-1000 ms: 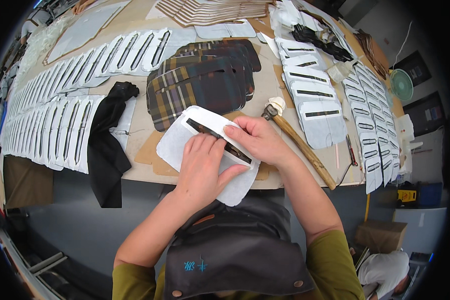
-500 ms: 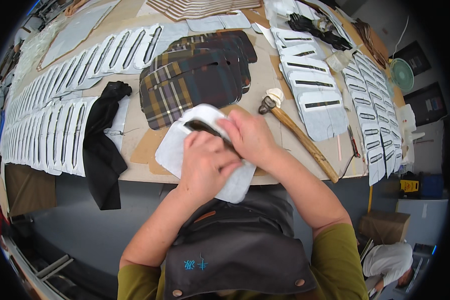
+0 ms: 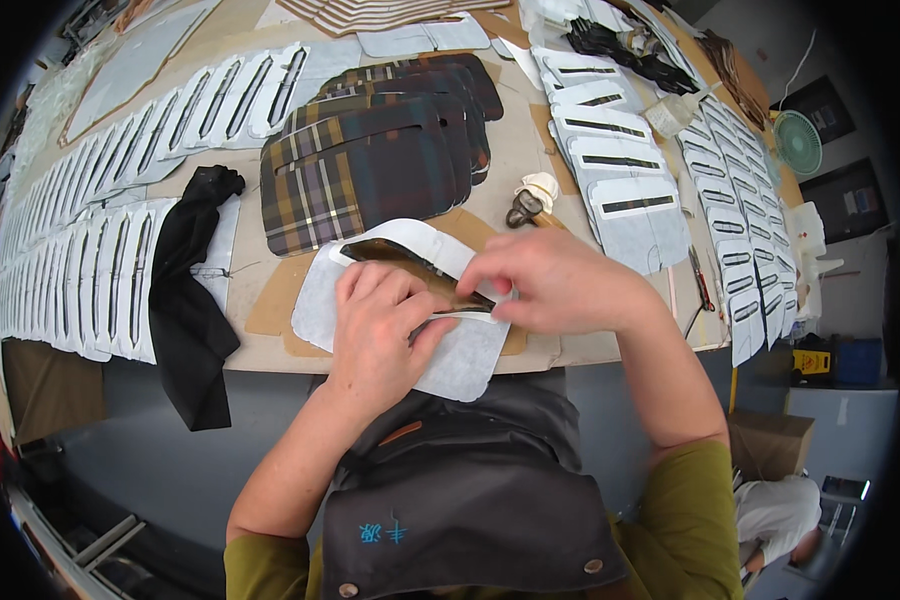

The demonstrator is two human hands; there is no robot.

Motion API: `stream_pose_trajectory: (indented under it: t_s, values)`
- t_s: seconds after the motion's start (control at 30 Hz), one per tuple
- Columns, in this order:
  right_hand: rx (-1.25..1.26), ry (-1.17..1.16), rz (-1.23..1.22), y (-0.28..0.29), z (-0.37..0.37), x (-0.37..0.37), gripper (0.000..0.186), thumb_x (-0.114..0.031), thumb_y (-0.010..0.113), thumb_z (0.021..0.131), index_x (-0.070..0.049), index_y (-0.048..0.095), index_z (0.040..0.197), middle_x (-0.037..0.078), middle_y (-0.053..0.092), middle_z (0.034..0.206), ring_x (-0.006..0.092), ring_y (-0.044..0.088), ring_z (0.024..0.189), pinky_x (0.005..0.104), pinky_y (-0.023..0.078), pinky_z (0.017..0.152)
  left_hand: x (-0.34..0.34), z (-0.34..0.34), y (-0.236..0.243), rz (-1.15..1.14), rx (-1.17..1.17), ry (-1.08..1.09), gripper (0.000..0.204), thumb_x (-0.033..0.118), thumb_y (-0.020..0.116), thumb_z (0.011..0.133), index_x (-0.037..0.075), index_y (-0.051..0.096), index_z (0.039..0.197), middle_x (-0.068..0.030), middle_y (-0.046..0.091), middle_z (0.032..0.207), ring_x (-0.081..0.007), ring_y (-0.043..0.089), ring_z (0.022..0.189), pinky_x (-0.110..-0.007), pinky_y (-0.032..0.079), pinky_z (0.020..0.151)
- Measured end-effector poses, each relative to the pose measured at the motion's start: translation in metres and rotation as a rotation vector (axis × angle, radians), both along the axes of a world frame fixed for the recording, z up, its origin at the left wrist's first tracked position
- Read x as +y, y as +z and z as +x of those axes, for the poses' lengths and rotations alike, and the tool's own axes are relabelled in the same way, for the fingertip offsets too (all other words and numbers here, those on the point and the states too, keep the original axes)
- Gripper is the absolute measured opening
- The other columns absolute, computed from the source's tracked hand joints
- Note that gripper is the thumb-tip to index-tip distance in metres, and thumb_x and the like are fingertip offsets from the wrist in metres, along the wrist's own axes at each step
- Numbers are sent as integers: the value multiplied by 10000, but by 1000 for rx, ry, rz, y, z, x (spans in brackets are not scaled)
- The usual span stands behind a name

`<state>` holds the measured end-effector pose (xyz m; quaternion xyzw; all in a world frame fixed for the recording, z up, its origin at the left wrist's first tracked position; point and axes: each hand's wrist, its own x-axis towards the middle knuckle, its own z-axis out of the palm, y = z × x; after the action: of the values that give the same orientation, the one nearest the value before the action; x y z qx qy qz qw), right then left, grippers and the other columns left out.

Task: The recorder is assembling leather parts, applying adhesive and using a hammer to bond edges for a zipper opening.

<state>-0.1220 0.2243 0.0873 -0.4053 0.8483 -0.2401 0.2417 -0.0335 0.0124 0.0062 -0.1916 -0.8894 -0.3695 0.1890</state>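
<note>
Panel of white, round-cornered fabric (image 3: 458, 368), beneath left hand (image 3: 380, 335): slit (image 3: 395, 252) cut, gaping, edges not yet flat. Left hand pressing, fingers together; right hand (image 3: 555, 280) pinching edge at slit's right end.

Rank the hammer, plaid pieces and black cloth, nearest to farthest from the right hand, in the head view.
1. Hammer: just beyond the right hand.
2. Plaid pieces: farther off, forward and left.
3. Black cloth: far left.
</note>
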Motion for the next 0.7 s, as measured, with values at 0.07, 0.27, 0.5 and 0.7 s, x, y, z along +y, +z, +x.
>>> stream_pose_trajectory:
  t_s: [0.07,0.27,0.5,0.7]
  values:
    - [-23,47,106,4,1,-7,282,-33,716,757,-87,729,1033,54,623,818,255,626,753,387,496,696,1,0,0,18,22,-3,198,148,863,695,122,729,839,-5,617,861,-252,571,939,-415,371,948]
    - [25,189,314,10,-7,-9,205,-41,692,750,-76,719,951,68,693,862,296,676,839,436,516,729,1,-1,0,-4,12,-10,166,140,850,714,124,745,841,-5,602,854,-235,576,940,-421,366,952]
    - [29,216,337,6,-10,-13,167,-56,690,746,-83,717,908,76,711,847,317,692,845,442,514,718,1,-2,-1,-28,-14,-20,157,146,854,704,122,739,807,-7,607,860,-246,567,934,-413,357,959]
    - [30,282,419,9,-14,-21,155,-43,666,732,-89,716,871,99,689,754,339,683,775,459,505,691,1,-1,1,-29,-24,-16,144,146,852,710,120,738,794,-10,603,855,-245,568,915,-412,362,953]
